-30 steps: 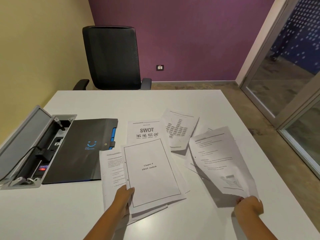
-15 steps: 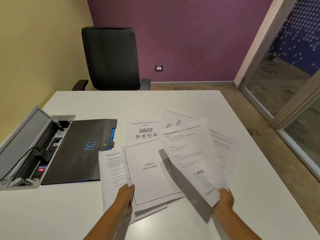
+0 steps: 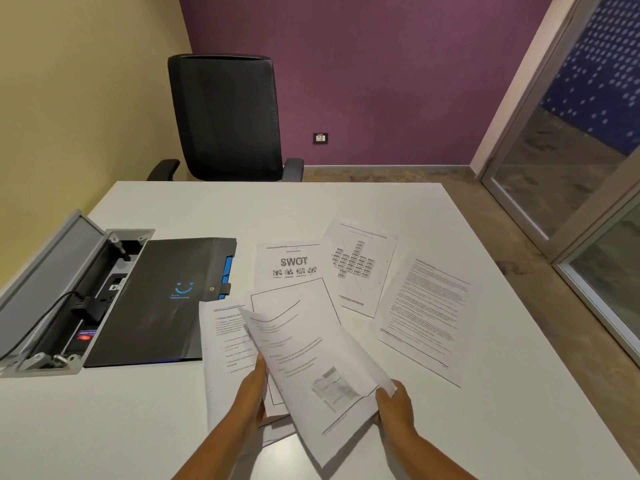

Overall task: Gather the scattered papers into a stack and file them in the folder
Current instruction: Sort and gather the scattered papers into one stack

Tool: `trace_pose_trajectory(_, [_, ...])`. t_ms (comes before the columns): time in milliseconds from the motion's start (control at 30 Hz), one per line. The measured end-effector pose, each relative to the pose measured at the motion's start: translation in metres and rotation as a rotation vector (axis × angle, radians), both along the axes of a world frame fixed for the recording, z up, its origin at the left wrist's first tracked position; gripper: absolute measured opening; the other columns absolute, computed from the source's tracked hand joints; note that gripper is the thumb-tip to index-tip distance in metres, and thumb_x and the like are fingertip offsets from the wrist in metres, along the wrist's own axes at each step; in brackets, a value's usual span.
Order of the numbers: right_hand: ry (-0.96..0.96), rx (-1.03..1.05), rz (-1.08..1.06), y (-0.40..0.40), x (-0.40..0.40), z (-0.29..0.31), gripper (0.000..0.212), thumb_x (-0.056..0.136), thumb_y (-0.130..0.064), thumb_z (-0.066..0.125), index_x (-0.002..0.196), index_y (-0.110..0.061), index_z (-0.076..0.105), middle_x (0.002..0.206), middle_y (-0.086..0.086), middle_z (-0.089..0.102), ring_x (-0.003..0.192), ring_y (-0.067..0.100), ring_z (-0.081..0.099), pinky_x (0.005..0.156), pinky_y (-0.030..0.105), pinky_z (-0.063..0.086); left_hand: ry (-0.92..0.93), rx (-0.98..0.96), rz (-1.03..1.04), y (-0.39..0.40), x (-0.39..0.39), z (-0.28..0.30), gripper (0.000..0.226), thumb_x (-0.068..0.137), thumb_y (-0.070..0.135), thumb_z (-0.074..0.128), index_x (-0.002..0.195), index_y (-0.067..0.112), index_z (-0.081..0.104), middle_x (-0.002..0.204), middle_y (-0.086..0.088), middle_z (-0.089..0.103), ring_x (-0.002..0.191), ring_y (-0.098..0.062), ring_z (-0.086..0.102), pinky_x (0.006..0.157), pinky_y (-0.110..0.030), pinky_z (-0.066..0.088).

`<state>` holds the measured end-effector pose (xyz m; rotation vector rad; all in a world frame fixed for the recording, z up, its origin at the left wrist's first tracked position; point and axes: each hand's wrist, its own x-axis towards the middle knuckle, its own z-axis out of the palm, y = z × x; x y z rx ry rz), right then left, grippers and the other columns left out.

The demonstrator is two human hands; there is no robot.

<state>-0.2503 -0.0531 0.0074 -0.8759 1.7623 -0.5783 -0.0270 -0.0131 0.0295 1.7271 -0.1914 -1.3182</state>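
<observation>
A single wide-angle view is taken from head height, at the near edge of a white table [image 3: 346, 202], and is aimed forward and down across it. Both forearms are seen entering from the bottom edge, so the hands and the papers are caught close up. A black office chair [image 3: 225, 116] at the far side, a purple wall [image 3: 381, 64] and a glass door [image 3: 571, 150] on the right are taken in farther off. Straight lines are bent toward the frame edges.
</observation>
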Motion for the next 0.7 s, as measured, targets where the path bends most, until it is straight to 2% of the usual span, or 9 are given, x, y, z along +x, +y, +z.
trace_pose_trajectory(100, [-0.015, -0.036, 0.016, -0.002, -0.001, 0.006, 0.031, 0.093, -0.008, 0.048, 0.123, -0.006, 0.046, 0.115, 0.020, 0.058, 0.092, 0.034, 0.060, 0.079, 0.041, 0.057, 0.039, -0.072, -0.002, 0.000, -0.001, -0.004, 0.052, 0.093, 0.050, 0.031, 0.133, 0.020, 0.043, 0.139, -0.013, 0.048, 0.106, -0.023, 0.052, 0.093, -0.036, 0.042])
trace_pose_trajectory(200, [0.021, -0.104, 0.101, -0.003, 0.000, 0.014, 0.020, 0.091, -0.005, 0.051, 0.110, -0.010, 0.050, 0.101, 0.014, 0.060, 0.079, 0.028, 0.059, 0.075, 0.038, 0.056, 0.034, -0.039, -0.032, 0.000, 0.000, -0.003, 0.050, 0.093, 0.048, 0.034, 0.130, 0.016, 0.045, 0.132, -0.015, 0.054, 0.114, -0.037, 0.054, 0.100, -0.048, 0.044])
trace_pose_trajectory(333, [0.034, -0.185, 0.242, -0.003, -0.001, 0.018, 0.017, 0.085, 0.000, 0.054, 0.094, -0.014, 0.054, 0.076, 0.000, 0.058, 0.073, 0.021, 0.055, 0.059, 0.021, 0.044, -0.031, -0.020, -0.156, 0.004, 0.001, -0.007, 0.042, 0.094, 0.019, 0.049, 0.133, 0.006, 0.043, 0.127, -0.018, 0.057, 0.106, -0.036, 0.059, 0.094, -0.050, 0.049])
trace_pose_trajectory(400, [0.034, -0.201, 0.280, -0.004, -0.002, 0.017, 0.017, 0.086, -0.006, 0.060, 0.096, -0.017, 0.052, 0.082, -0.003, 0.057, 0.074, 0.016, 0.056, 0.056, 0.012, 0.042, -0.081, -0.033, -0.186, 0.007, 0.003, -0.009, 0.040, 0.092, 0.011, 0.051, 0.132, 0.006, 0.044, 0.128, -0.019, 0.057, 0.105, -0.034, 0.058, 0.096, -0.049, 0.047])
trace_pose_trajectory(467, [0.018, -0.200, 0.291, -0.006, -0.003, 0.018, 0.023, 0.087, -0.012, 0.063, 0.104, -0.019, 0.049, 0.095, -0.004, 0.057, 0.082, 0.011, 0.057, 0.062, 0.009, 0.046, -0.129, -0.068, -0.203, 0.007, 0.005, -0.005, 0.040, 0.092, 0.010, 0.052, 0.131, 0.006, 0.045, 0.127, -0.017, 0.056, 0.104, -0.030, 0.057, 0.097, -0.043, 0.046])
trace_pose_trajectory(567, [-0.004, -0.193, 0.255, -0.015, -0.005, 0.022, 0.036, 0.086, -0.014, 0.065, 0.118, -0.019, 0.049, 0.108, -0.002, 0.054, 0.100, 0.014, 0.053, 0.085, 0.020, 0.045, -0.201, -0.133, -0.240, 0.006, 0.009, 0.006, 0.040, 0.093, 0.016, 0.051, 0.132, 0.010, 0.043, 0.126, -0.014, 0.056, 0.105, -0.027, 0.056, 0.095, -0.040, 0.046])
trace_pose_trajectory(633, [-0.037, -0.203, 0.259, -0.024, -0.007, 0.032, 0.041, 0.084, -0.012, 0.067, 0.120, -0.020, 0.049, 0.111, -0.001, 0.057, 0.103, 0.015, 0.055, 0.089, 0.025, 0.044, -0.263, -0.174, -0.258, 0.004, 0.012, 0.015, 0.039, 0.093, 0.018, 0.049, 0.132, 0.013, 0.044, 0.124, -0.010, 0.056, 0.102, -0.022, 0.055, 0.090, -0.035, 0.046])
trace_pose_trajectory(700, [-0.125, -0.203, 0.322, -0.036, -0.006, 0.047, 0.043, 0.084, -0.006, 0.066, 0.121, -0.020, 0.049, 0.115, 0.004, 0.062, 0.105, 0.019, 0.059, 0.093, 0.030, 0.048, -0.273, -0.230, -0.244, 0.002, 0.017, 0.025, 0.038, 0.094, 0.017, 0.048, 0.131, 0.014, 0.045, 0.125, -0.008, 0.056, 0.109, -0.025, 0.056, 0.096, -0.039, 0.046])
